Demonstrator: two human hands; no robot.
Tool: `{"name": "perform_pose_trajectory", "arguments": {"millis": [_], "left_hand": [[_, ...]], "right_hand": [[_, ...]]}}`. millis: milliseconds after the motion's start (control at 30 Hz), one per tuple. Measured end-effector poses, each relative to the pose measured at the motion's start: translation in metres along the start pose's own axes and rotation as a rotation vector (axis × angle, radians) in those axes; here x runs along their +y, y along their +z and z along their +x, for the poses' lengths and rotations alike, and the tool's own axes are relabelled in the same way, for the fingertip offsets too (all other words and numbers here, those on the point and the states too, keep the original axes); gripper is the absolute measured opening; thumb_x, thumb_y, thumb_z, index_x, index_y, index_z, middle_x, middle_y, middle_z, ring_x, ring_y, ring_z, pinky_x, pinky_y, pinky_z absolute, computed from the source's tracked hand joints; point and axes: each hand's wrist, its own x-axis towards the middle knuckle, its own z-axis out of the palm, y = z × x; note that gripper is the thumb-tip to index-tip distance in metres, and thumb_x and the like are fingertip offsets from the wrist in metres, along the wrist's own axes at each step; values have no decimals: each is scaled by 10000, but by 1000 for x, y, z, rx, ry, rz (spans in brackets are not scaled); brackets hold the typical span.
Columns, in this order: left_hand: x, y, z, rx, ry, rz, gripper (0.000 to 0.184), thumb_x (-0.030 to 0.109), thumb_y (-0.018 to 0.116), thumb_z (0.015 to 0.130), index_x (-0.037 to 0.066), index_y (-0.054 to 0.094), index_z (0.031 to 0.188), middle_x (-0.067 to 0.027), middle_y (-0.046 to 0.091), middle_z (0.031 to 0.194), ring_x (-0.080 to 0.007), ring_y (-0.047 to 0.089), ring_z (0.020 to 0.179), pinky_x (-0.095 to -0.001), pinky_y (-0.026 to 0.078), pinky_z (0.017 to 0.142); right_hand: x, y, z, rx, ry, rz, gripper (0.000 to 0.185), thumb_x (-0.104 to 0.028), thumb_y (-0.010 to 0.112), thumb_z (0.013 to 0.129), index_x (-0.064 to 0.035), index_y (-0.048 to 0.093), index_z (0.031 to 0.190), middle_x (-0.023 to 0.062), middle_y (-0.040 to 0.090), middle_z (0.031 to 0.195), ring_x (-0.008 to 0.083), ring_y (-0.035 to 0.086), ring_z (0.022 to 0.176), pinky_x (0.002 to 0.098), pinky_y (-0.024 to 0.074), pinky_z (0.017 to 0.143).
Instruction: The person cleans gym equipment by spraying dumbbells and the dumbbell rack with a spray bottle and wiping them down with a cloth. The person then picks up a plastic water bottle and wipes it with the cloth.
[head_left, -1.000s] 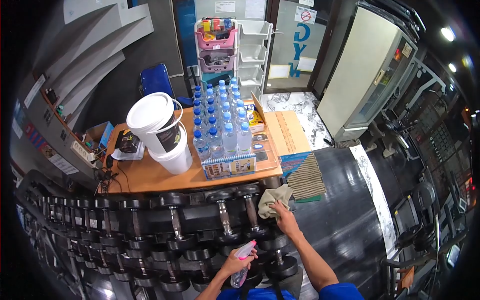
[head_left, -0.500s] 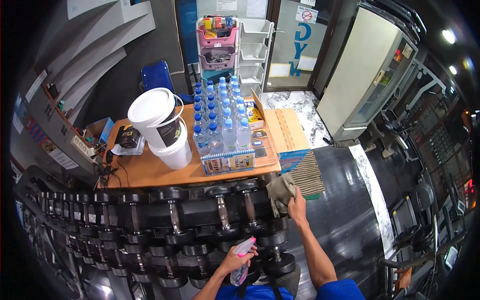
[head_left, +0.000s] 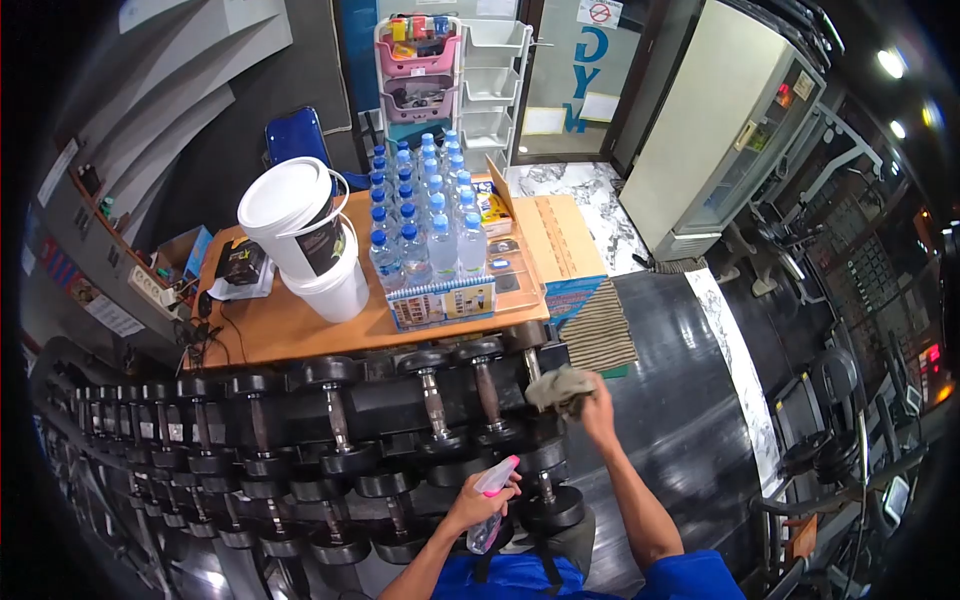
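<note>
My left hand point(head_left: 478, 503) is closed around a clear spray bottle point(head_left: 484, 535) with a pink collar, held upright but tilted over the near dumbbells. My right hand point(head_left: 598, 408) grips a crumpled grey-green cloth point(head_left: 562, 388). The cloth lies against the handle of the end dumbbell point(head_left: 530, 345) in the upper row, hiding part of it. Just left of it rests another dumbbell point(head_left: 487, 393) with a worn metal handle. Below the cloth, a lower-row dumbbell point(head_left: 548, 490) sits close to my left hand.
Rows of black dumbbells point(head_left: 335, 405) run leftward along the rack. Behind them, an orange-brown table point(head_left: 270, 335) bears stacked white tubs point(head_left: 335, 290), several water bottles point(head_left: 440, 245) and a cardboard box point(head_left: 550, 235). A striped mat point(head_left: 600, 325) lies on the floor at right.
My right hand has drawn the cloth nearer to me along the end dumbbell, uncovering its far head. The spray bottle stays in my left hand. The whole view has shifted slightly.
</note>
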Motion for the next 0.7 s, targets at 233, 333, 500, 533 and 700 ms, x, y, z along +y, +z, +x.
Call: {"name": "perform_pose_trajectory", "arguments": {"millis": [233,333,500,533,700], "left_hand": [[-20,15,20,107,51,159,155,58,599,831,18,631,977,-65,642,726,-113,602,520,-266,490,490],[-21,22,33,147,70,272,123,73,614,815,43,632,932,-73,643,707,-152,625,540,-297,505,522],[-43,34,52,233,216,434,99,83,631,792,47,626,883,-114,659,742,-272,676,673,-359,531,623],[-43,36,52,244,220,426,99,82,632,790,45,626,882,-122,661,753,-291,679,705,-368,533,644],[-46,37,43,288,213,359,91,72,648,798,50,634,885,-117,663,733,-245,681,636,-349,536,598]], "right_hand": [[19,-47,-27,373,97,159,251,-47,432,991,-24,540,1216,48,589,1128,147,528,1062,286,399,951],[30,-61,-53,403,126,197,262,-64,426,1004,-22,529,1242,63,576,1164,157,524,1086,298,397,963],[19,-61,-87,452,198,109,366,52,388,912,-2,536,1243,96,588,1161,199,539,1098,306,392,989],[15,-58,-91,452,212,108,383,65,382,900,0,534,1245,101,588,1163,206,540,1102,308,392,992],[20,-8,-103,377,18,-142,519,138,418,763,1,562,1243,174,584,1252,271,536,1211,345,387,1036]]}}
